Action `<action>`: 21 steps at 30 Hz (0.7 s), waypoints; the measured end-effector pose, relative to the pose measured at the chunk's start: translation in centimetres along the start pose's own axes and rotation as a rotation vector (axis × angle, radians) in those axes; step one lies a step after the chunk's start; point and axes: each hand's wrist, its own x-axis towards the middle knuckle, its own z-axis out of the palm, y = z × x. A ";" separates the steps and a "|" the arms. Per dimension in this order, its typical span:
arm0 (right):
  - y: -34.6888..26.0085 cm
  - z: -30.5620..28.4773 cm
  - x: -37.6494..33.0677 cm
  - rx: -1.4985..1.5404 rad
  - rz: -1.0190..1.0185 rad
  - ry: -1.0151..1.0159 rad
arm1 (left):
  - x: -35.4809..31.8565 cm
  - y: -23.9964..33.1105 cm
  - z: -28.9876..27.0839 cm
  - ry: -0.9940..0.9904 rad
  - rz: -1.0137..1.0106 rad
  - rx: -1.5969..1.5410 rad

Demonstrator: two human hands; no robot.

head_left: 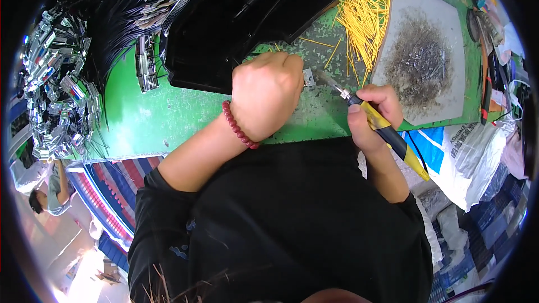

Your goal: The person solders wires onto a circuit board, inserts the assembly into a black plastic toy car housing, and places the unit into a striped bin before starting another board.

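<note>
My left hand (268,92), with a red bead bracelet (238,128) at its wrist, is closed in front of the black plastic housing (213,39). A small silvery metal part (308,77) sticks out beside its fingers, mostly hidden by the hand. In my right hand (368,126) is a yellow and black soldering iron (400,147), held like a pen. Its metal tip points up and left toward the small part, and a slight haze blurs the gap between them.
Yellow thin sticks or wires (365,17) lie heaped on the green table (132,129). To their right rests a grey board (410,0) with dark residue. Shiny metal parts (53,84) pile up at left, near black cables (109,39). Another person (56,193) is at far left.
</note>
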 end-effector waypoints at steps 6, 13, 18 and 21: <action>-0.4 0.5 1.9 -0.082 -0.190 -0.030 | -0.1 0.0 -0.1 -0.010 0.023 0.010; -1.5 1.7 5.5 -0.383 -0.319 -0.280 | -0.1 -0.3 -0.4 0.001 0.019 -0.044; -1.1 2.5 5.4 -0.413 -0.339 -0.308 | -0.2 -0.3 -0.2 0.028 0.013 -0.052; -0.8 3.1 4.7 -0.437 -0.338 -0.228 | -0.3 -0.2 -0.1 0.054 0.011 -0.073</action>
